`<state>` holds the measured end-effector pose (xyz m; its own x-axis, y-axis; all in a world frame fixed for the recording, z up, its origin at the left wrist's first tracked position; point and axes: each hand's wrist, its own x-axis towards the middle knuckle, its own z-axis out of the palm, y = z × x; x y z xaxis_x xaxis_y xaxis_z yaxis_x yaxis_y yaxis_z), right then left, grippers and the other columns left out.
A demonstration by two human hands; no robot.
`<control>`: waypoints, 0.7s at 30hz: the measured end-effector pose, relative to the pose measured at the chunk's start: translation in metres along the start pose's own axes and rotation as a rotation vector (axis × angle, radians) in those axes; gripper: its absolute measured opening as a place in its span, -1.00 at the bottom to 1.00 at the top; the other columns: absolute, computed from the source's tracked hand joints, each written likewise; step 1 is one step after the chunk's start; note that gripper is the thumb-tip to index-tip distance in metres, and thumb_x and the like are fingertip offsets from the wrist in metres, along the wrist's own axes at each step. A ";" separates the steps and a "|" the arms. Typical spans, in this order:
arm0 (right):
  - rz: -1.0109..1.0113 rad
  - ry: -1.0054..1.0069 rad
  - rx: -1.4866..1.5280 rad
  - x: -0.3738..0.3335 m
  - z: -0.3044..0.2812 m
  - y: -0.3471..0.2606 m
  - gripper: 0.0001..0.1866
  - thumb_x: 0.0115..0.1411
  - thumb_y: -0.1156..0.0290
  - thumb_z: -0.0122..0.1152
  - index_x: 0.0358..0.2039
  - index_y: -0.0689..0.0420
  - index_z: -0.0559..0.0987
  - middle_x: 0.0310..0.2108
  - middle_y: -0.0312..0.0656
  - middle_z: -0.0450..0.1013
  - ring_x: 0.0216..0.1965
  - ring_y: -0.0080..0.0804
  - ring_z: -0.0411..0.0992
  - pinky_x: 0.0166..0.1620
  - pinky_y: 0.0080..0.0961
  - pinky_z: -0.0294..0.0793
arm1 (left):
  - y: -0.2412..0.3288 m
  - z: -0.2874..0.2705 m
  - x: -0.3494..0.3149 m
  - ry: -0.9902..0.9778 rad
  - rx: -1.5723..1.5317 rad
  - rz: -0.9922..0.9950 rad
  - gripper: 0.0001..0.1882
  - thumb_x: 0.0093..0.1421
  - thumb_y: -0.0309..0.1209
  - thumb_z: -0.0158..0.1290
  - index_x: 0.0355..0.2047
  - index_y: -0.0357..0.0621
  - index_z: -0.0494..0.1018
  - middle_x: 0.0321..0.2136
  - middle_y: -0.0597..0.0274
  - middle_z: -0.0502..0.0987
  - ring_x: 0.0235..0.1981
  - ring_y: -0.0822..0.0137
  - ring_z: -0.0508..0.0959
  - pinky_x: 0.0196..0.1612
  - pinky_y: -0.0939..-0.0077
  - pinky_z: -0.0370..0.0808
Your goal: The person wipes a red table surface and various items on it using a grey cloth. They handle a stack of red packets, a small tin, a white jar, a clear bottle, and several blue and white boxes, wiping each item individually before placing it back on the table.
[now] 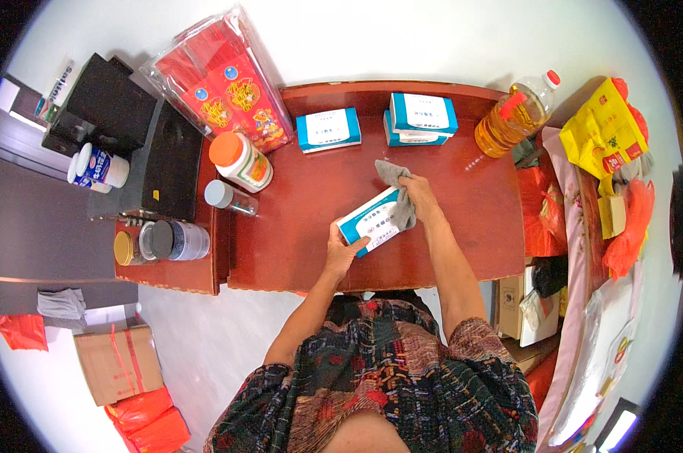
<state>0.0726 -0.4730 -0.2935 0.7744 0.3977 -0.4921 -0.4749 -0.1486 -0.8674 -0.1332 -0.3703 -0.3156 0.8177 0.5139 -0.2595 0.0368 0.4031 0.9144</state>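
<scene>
Over the red-brown desk (319, 249) I hold a teal-and-white box (373, 226), tilted with its far right end raised. My left hand (342, 251) grips its near left end, thumb on the white top. In my right hand (423, 198) is a grey cloth (403, 192), bunched in the fingers and pressed to the box's far right end. Part of the cloth sticks up past the fingers. Farther back, a similar teal-and-white box (328, 130) lies on the desk, and to its right another box (423, 113) is stacked on a second one.
An orange-capped white bottle (241, 161) and a clear jar (231, 198) stand at the left, before red packaging (243, 102) leaning on the wall. At the back right is an oil bottle (513, 115). Several jars (177, 240) sit on the lower left ledge; a yellow bag (604, 130) lies right.
</scene>
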 end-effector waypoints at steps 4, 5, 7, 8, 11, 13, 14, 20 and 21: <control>0.089 -0.063 -0.085 -0.004 -0.021 0.007 -0.73 0.05 0.38 0.10 -0.32 0.31 0.57 -0.45 -0.20 0.47 -0.45 -0.44 0.38 -0.36 -0.43 0.35 | -0.004 -0.011 0.004 -0.055 -0.022 -0.049 -0.41 0.01 -0.59 0.22 -0.01 -0.10 0.17 -0.15 0.14 0.47 -0.14 0.29 0.52 -0.14 0.35 0.56; 0.105 -0.076 -0.127 -0.010 -0.026 0.007 -0.74 0.04 0.38 0.10 -0.33 0.31 0.56 -0.46 -0.20 0.46 -0.46 -0.43 0.38 -0.36 -0.42 0.35 | -0.003 -0.014 0.004 -0.067 -0.021 -0.060 -0.42 0.02 -0.59 0.21 0.00 -0.10 0.17 -0.15 0.14 0.47 -0.14 0.28 0.53 -0.16 0.34 0.57; 0.124 -0.077 -0.322 -0.015 -0.044 0.012 -0.76 0.02 0.40 0.11 -0.37 0.32 0.56 -0.48 -0.20 0.45 -0.47 -0.43 0.36 -0.36 -0.39 0.35 | 0.000 -0.018 0.006 -0.097 -0.016 -0.101 -0.44 0.04 -0.57 0.20 0.00 -0.09 0.17 -0.15 0.13 0.47 -0.15 0.24 0.53 -0.18 0.26 0.58; 0.128 -0.069 -0.476 -0.014 -0.056 0.017 -0.77 0.02 0.41 0.10 -0.39 0.33 0.55 -0.49 -0.20 0.44 -0.47 -0.44 0.35 -0.35 -0.37 0.35 | 0.003 -0.018 0.005 -0.114 -0.014 -0.123 -0.44 0.05 -0.56 0.19 0.00 -0.09 0.17 -0.15 0.12 0.46 -0.15 0.22 0.53 -0.19 0.22 0.58; -0.008 0.222 -0.611 -0.021 -0.062 0.027 -0.76 0.05 0.39 0.08 -0.31 0.27 0.52 -0.38 -0.06 0.45 -0.35 -0.21 0.41 -0.25 -0.20 0.37 | 0.013 -0.013 0.005 0.017 -0.076 -0.244 -0.44 0.07 -0.49 0.19 0.02 -0.07 0.16 -0.11 0.08 0.44 -0.13 0.13 0.52 -0.21 0.04 0.57; -0.408 0.630 -0.782 -0.024 -0.044 0.041 -0.74 0.06 0.37 0.08 -0.23 0.19 0.51 -0.29 0.02 0.44 -0.27 -0.06 0.42 -0.21 -0.13 0.37 | 0.019 -0.011 0.009 0.077 -0.133 -0.333 -0.39 0.04 -0.38 0.24 0.02 -0.06 0.14 -0.07 0.05 0.40 -0.11 0.02 0.49 -0.21 -0.19 0.51; -0.599 0.502 -0.786 -0.021 -0.036 0.045 -0.67 0.06 0.35 0.08 -0.12 0.04 0.47 -0.18 0.07 0.39 -0.16 0.07 0.35 -0.16 -0.04 0.35 | 0.019 -0.009 0.012 0.089 -0.177 -0.387 -0.37 0.04 -0.36 0.25 0.01 -0.06 0.12 -0.07 0.06 0.40 -0.13 0.02 0.50 -0.23 -0.18 0.52; -0.862 0.411 -0.898 -0.079 0.068 0.071 -0.51 -0.03 0.59 0.09 0.00 0.05 0.47 0.02 0.07 0.19 -0.03 0.09 0.19 0.01 -0.11 0.28 | 0.018 0.007 0.007 0.251 -0.255 -0.388 -0.33 0.12 -0.26 0.17 0.10 -0.09 0.02 -0.01 0.08 0.34 -0.07 -0.01 0.45 -0.16 -0.32 0.45; -0.916 0.408 -0.871 -0.088 0.075 0.076 -0.53 -0.03 0.60 0.09 -0.03 0.05 0.49 0.03 0.05 0.19 -0.03 0.09 0.19 -0.01 -0.10 0.32 | 0.014 0.005 0.009 0.245 -0.278 -0.369 -0.37 0.16 -0.24 0.13 0.11 -0.10 0.04 -0.01 0.09 0.35 -0.06 0.01 0.45 -0.14 -0.29 0.45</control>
<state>-0.0628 -0.4518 -0.3104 0.8106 0.3886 0.4381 0.5853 -0.5629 -0.5836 -0.1223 -0.3634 -0.3035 0.6195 0.4481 -0.6446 0.1165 0.7595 0.6400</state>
